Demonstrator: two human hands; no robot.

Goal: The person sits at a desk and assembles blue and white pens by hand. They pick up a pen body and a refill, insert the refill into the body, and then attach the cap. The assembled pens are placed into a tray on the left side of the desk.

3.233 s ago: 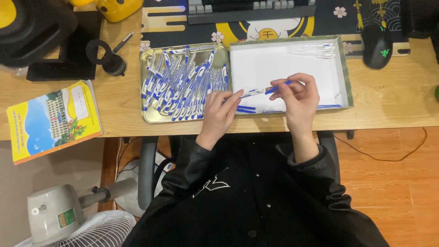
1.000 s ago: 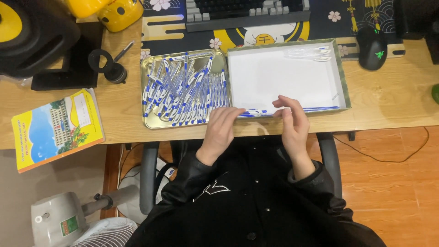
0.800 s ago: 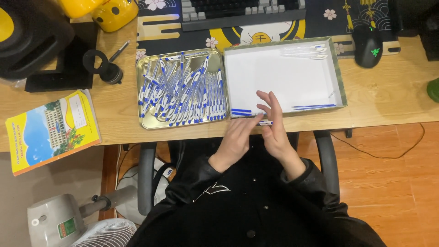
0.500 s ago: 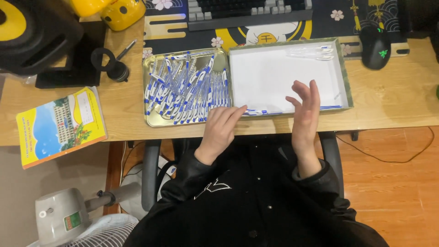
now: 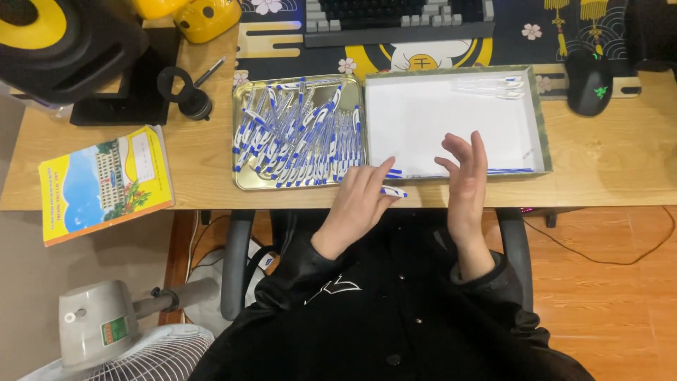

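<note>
Landmark: the white tray [image 5: 536, 120], open-topped with a green rim, is set on the table [image 5: 606, 169] below the keyboard [image 5: 395, 17]; all places are given relative to it.
Metal tray: the metal tray [image 5: 243, 180] is placed touching the white tray's left wall and is filled with a dense heap of blue-and-white pens [image 5: 296, 134].
Sorted pens: a few pens [image 5: 511, 171] are laid along the white tray's near wall, and some clear pieces [image 5: 490, 86] lie at its far right corner.
Left hand: the left hand [image 5: 360, 201] is held at the white tray's near left corner; one pen [image 5: 393, 191] is pinched at the fingers, just outside the near wall.
Right hand: the right hand [image 5: 467, 176] is raised over the white tray's near edge, fingers spread wide and holding nothing.
Progress: only a small share is judged moved into the white tray; the bulk is left in the metal tray.
Surroundings: a mouse [image 5: 589, 81] sits to the right of the white tray, a yellow booklet [image 5: 102, 183] far to its left.
</note>
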